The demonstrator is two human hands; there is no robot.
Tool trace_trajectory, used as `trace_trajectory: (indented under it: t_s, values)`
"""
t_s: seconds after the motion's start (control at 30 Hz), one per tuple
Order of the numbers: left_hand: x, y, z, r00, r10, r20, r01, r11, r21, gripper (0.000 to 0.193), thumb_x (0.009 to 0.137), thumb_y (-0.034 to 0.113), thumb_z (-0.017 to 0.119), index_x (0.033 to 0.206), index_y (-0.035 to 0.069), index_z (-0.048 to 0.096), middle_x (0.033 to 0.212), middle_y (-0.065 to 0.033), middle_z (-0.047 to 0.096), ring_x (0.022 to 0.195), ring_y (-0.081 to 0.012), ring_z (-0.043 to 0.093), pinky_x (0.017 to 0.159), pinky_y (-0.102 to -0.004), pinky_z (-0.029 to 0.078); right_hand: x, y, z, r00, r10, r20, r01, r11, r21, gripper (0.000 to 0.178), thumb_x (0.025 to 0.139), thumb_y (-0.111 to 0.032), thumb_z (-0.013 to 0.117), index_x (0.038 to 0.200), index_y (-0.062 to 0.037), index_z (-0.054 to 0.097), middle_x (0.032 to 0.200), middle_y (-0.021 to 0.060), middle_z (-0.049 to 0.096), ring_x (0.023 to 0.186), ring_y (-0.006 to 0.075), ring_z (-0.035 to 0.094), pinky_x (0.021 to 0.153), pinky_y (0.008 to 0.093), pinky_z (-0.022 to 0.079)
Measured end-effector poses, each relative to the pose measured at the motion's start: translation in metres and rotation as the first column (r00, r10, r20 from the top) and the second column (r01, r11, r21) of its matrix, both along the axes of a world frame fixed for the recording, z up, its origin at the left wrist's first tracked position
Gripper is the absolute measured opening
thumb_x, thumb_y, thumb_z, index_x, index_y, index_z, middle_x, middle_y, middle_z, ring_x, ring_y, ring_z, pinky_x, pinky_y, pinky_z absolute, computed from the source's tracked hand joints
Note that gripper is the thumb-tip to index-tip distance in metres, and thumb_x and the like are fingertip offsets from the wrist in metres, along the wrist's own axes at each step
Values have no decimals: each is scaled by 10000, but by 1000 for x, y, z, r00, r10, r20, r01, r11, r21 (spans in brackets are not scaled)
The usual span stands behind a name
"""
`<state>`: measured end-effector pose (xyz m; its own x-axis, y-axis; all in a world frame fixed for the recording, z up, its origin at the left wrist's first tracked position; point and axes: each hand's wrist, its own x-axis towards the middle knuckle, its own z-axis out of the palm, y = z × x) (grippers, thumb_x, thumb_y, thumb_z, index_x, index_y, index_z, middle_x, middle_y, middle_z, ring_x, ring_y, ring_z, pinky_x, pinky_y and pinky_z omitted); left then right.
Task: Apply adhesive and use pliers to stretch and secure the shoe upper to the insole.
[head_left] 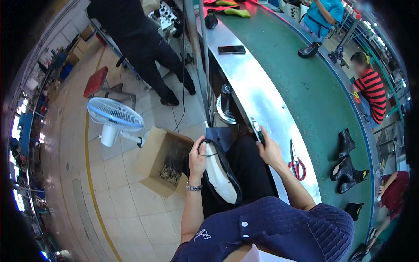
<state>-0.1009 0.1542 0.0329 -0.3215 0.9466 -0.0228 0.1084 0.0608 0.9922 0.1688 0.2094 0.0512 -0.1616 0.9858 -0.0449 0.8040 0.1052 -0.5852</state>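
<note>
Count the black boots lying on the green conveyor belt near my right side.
3: one upright boot nearest the red-handled scissors, two more boots just below it. A darker piece lower down may be another.

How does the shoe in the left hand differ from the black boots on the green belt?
The shoe in the left hand lies sole-up, its white bottom showing; the black boots on the green belt show no white. The shoe is gripped by the left hand; the boots lie untouched. Both have black uppers.

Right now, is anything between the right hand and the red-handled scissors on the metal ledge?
Nothing visible. The right hand rests at the ledge edge on a small dark tool, and the scissors lie just beyond it on bare metal ledge.
</note>
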Motion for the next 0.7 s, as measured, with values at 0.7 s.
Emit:
trace_trajectory:
  t_s: [0.7]
  values:
    - [41, -48, 42, 785, 265, -561, -195, 964, 182, 174, 892, 161, 647, 967, 7, 679, 1292, -179, 558, 1128, -354, 556, 931, -403, 452, 170, -125, -66, 874, -454, 176, 475, 874, -103, 454, 745, -149, 763, 1098, -2, 518, 937, 170, 625, 781, 286, 637, 686, 404, 516]
